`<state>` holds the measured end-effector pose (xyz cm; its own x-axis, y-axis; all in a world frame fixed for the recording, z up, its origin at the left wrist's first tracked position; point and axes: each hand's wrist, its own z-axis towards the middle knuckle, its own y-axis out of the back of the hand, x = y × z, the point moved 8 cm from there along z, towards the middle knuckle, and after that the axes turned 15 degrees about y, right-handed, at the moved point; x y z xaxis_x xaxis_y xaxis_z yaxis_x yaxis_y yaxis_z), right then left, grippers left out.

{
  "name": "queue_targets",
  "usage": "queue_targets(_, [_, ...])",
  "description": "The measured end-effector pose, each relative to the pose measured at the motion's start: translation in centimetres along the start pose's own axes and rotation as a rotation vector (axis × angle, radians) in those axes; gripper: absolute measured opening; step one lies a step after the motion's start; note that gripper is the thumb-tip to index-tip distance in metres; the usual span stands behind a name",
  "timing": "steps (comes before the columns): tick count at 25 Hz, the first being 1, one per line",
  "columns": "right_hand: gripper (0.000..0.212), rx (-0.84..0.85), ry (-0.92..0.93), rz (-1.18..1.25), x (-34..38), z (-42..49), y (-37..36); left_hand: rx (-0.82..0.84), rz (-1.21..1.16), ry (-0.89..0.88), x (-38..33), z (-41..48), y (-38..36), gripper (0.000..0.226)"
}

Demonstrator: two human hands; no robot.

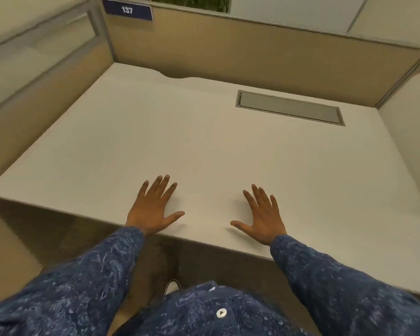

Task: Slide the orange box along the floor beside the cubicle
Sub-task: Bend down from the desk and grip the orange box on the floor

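Both the left hand (153, 209) and the right hand (262, 215) are laid flat with each grip released on the bare counter (204, 141), and no orange box is seen, so time may be lost hunting for it.

Both hands are lying flat, fingers spread, on the near edge of a white desk (204, 141): the left hand (152, 209) left of the right hand (262, 215). A grey hatch (290, 107) is sitting far right, and a "137" sign (127, 9) is hanging on the far tan partition (252, 52).
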<state>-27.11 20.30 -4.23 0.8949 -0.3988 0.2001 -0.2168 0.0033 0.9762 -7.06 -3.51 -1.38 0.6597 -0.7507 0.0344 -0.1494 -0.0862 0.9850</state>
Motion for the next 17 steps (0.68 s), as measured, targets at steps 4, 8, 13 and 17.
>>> queue_targets(4, [0.109,0.05,0.206,-0.041,3.9,3.2,0.4,-0.023,0.032,0.182,3.7,-4.3,-0.8,0.098])
queue_targets(8, [0.108,0.099,0.432,-0.063,8.5,5.2,0.3,-0.034,-0.046,0.371,5.9,-10.7,-1.7,0.099])
queue_targets(13, [0.108,0.203,0.74,-0.089,15.5,4.8,-1.3,-0.009,-0.123,0.666,6.9,-20.8,-4.8,0.099])
queue_targets(17, [0.106,0.282,0.947,-0.12,22.1,1.8,-4.0,0.034,-0.158,0.872,6.8,-30.3,-7.5,0.098])
